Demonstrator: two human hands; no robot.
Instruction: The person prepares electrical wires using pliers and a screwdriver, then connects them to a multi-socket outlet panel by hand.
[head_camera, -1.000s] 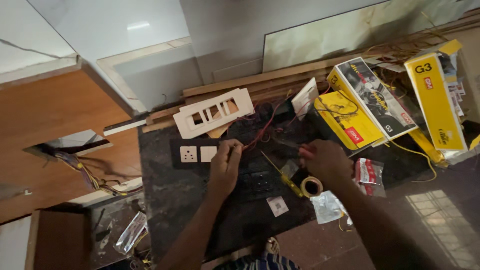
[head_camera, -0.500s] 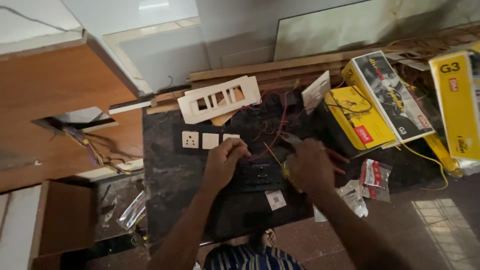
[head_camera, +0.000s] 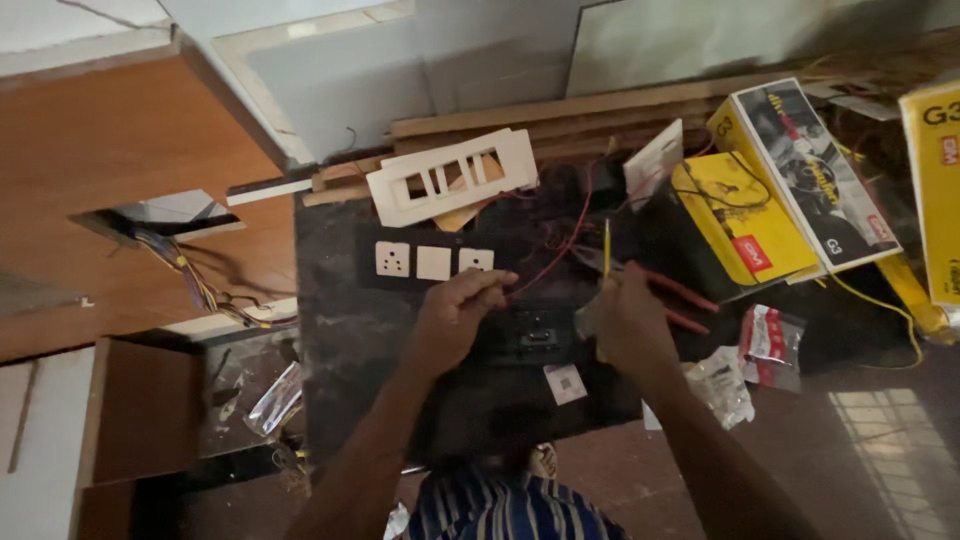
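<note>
1. The left hand (head_camera: 455, 318) lay curled on the black switch plate (head_camera: 520, 335) at frame centre, fingertips pressing its upper edge; it gripped nothing that could be seen.
2. The right hand (head_camera: 628, 322) was closed around a yellow screwdriver (head_camera: 606, 243) just right of centre.
3. The screwdriver's long axis ran nearly vertical in the frame — its thin shaft pointed toward the top edge, and the handle was hidden in the fist.
4. The plate lay flat on a dark slab (head_camera: 340, 330), its long axis running left to right, between the two hands.
5. Three white modules (head_camera: 433, 261) sat in a row just above the left hand, on a line with the frame's width.
6. A white frame (head_camera: 452, 176) with rectangular openings lay higher up, tilted — right end raised.
7. Red wires (head_camera: 570, 240) curved from the plate toward the top.
8. Yellow boxes (head_camera: 745, 225) filled the upper right, and red pliers (head_camera: 680, 300) lay just right of the right hand.
</note>
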